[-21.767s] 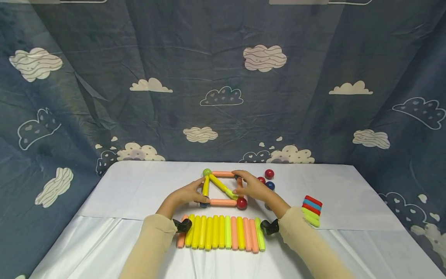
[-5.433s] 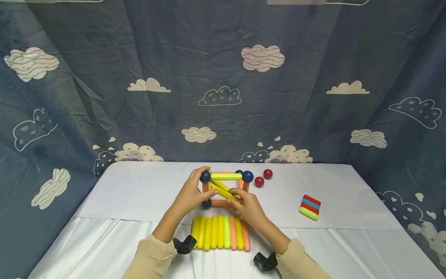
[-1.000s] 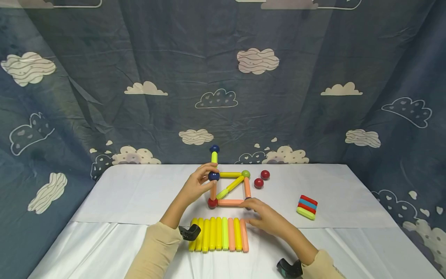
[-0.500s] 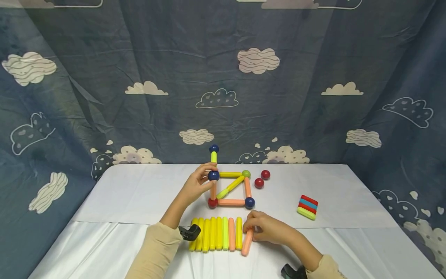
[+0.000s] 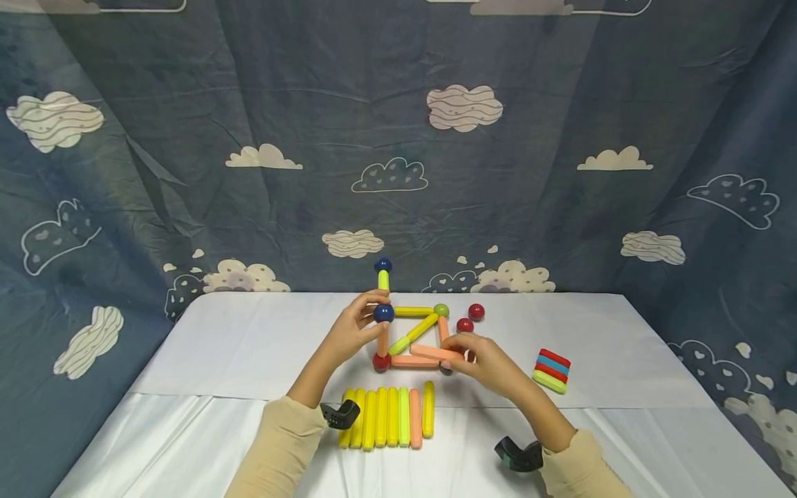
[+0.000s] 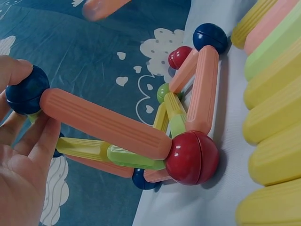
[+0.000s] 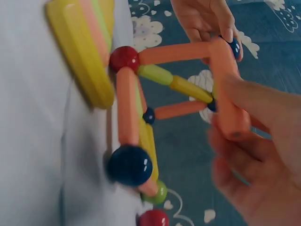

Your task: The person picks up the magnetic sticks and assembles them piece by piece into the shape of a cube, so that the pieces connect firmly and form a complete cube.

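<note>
A magnetic stick-and-ball frame stands mid-table, with a red ball (image 6: 192, 157) at its near-left corner. From that ball an orange stick (image 6: 106, 123) rises to a dark blue ball (image 5: 383, 312), which my left hand (image 5: 350, 330) pinches. A light green stick (image 5: 382, 280) ending in another blue ball (image 5: 382, 265) extends beyond it. My right hand (image 5: 492, 365) holds a loose orange stick (image 5: 431, 352) between thumb and fingers, above the frame's near side. Below it is the near-right blue ball (image 7: 130, 165), mostly hidden by the hand in the head view.
Nearer me lies a row of yellow, green and orange sticks (image 5: 380, 418). Two red balls (image 5: 476, 312) sit right of the frame. A small stack of red, blue and green sticks (image 5: 551, 371) lies farther right. A patterned curtain (image 5: 398, 138) hangs behind the table.
My right hand took the orange stick from the row's right end and lifted it up and away to the frame, turning it sideways. My left hand stays on the blue ball.
</note>
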Demonstrator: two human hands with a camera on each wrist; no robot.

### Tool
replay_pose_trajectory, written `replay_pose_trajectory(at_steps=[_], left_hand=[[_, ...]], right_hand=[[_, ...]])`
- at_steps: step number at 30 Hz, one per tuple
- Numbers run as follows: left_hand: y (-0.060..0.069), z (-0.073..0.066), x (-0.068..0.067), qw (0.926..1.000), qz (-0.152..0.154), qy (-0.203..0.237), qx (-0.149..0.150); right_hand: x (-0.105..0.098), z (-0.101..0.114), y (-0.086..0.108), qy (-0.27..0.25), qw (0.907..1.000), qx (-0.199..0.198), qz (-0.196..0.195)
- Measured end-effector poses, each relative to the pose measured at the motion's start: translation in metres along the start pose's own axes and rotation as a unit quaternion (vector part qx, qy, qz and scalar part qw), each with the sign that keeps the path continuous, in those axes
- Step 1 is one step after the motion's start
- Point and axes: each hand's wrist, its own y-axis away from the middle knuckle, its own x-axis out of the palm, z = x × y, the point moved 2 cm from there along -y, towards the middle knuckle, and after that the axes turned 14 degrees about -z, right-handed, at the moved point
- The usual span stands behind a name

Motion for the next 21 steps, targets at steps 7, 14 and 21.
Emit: replay_pose_trajectory(at_steps=[7, 14, 21], left_hand=[[-0.001, 0.000, 0.000, 0.9999, 0.001, -0.010, -0.010], [-0.002, 0.006, 0.001, 0.9999, 0.004, -0.011, -0.004], [-0.009, 0.025, 0.008, 0.9961, -0.025, -0.076, 0.039]], right_hand=[[0.004, 0.017, -0.026, 0.013, 0.9879, -0.049, -0.147], [0.006, 0.024, -0.035, 0.019, 0.9828, -0.068, -0.171], [0.008, 0.022, -0.037, -0.001, 0.9817, -0.065, -0.179]])
